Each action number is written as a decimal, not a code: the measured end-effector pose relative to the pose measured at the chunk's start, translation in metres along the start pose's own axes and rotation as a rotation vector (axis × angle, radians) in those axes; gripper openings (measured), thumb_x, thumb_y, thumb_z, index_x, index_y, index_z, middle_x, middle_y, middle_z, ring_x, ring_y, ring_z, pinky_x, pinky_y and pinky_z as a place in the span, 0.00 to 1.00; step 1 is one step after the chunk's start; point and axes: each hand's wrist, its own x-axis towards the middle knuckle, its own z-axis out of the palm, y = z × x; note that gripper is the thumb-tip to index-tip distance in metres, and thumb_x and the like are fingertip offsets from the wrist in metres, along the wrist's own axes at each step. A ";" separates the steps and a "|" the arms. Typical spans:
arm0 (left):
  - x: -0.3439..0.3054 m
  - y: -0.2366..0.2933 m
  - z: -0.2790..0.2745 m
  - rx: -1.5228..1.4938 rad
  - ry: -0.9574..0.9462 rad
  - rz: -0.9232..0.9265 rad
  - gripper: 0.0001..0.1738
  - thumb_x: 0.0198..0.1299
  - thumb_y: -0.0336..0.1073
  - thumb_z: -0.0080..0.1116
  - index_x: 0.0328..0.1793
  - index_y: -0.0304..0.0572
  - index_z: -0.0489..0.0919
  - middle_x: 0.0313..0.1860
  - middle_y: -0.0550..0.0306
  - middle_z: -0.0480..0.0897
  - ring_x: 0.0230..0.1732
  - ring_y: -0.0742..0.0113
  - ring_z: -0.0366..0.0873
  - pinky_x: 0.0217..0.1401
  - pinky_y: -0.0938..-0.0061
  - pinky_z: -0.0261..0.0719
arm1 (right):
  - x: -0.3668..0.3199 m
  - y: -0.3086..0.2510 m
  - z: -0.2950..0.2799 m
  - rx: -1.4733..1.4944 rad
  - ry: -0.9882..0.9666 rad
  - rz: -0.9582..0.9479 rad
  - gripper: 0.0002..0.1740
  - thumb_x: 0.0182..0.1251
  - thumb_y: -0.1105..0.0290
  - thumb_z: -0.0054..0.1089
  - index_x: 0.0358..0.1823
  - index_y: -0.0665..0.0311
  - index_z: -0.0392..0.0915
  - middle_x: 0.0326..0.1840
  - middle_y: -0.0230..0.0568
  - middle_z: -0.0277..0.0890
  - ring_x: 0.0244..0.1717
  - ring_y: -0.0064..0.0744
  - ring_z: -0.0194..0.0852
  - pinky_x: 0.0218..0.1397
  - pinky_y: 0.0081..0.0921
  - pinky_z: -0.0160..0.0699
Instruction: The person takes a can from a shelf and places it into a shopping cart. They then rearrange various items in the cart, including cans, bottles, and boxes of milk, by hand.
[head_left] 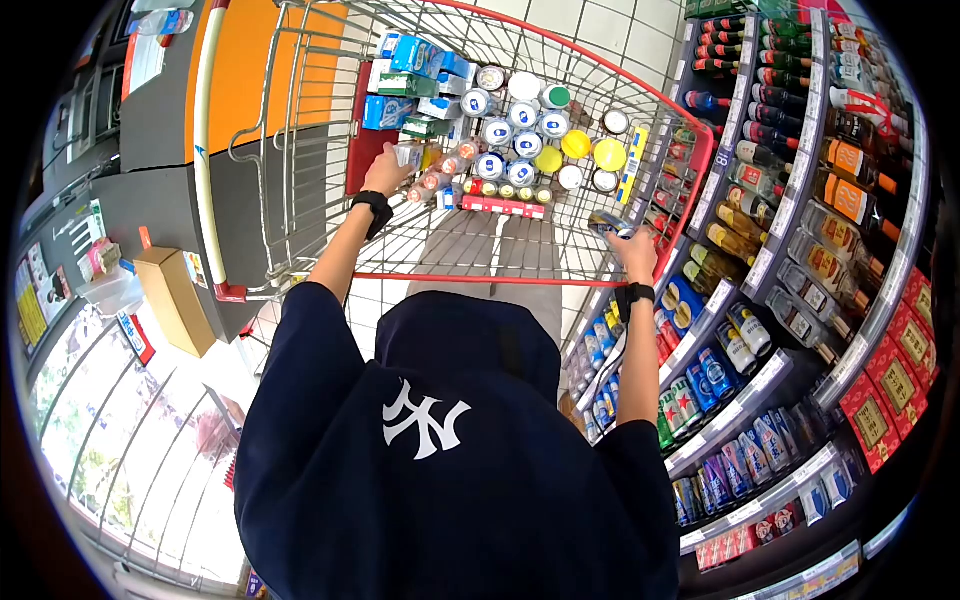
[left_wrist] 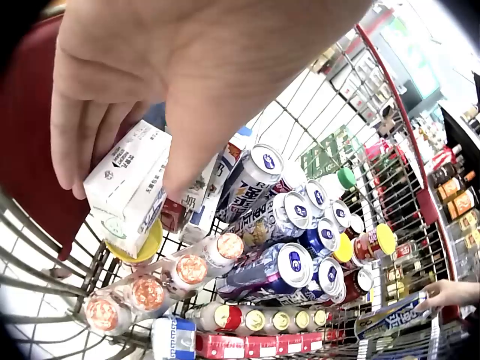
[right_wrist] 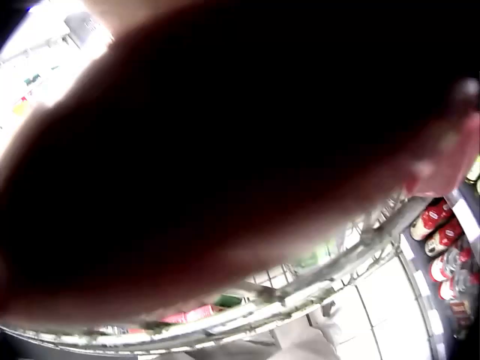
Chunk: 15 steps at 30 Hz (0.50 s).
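Note:
In the left wrist view the left hand (left_wrist: 187, 67) grips a small white carton (left_wrist: 131, 187) between thumb and fingers, over a yellow-lidded container (left_wrist: 142, 247) at the cart's side. Beside it are orange-capped bottles (left_wrist: 148, 291) and upright cans (left_wrist: 292, 266). In the head view the left hand (head_left: 386, 172) is at the cart's left part, near blue cartons (head_left: 388, 112). The right hand (head_left: 636, 252) holds a can (head_left: 610, 224) at the cart's right, inside the red rim (head_left: 690, 215). A dark blur hides most of the right wrist view.
Shelves of bottles (head_left: 840, 250) and cans (head_left: 712, 372) stand close on the right. On the left are a grey and orange counter (head_left: 150, 190) and a cardboard box (head_left: 175, 300). The cart's pale handle (head_left: 203, 150) runs along its left end.

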 end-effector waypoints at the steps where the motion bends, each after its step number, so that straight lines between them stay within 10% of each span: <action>1: 0.006 -0.003 0.003 0.001 0.000 -0.003 0.36 0.52 0.44 0.66 0.58 0.28 0.64 0.44 0.30 0.81 0.48 0.38 0.81 0.51 0.54 0.80 | 0.006 0.002 0.001 -0.018 -0.053 0.027 0.37 0.43 0.46 0.71 0.44 0.71 0.74 0.38 0.60 0.81 0.43 0.56 0.81 0.46 0.44 0.80; 15: -0.045 0.047 -0.074 0.016 0.134 0.129 0.32 0.49 0.48 0.66 0.56 0.38 0.71 0.40 0.36 0.83 0.42 0.40 0.82 0.43 0.54 0.80 | 0.018 0.015 0.005 -0.077 -0.205 -0.044 0.50 0.41 0.46 0.74 0.55 0.80 0.64 0.42 0.63 0.80 0.45 0.54 0.81 0.46 0.41 0.80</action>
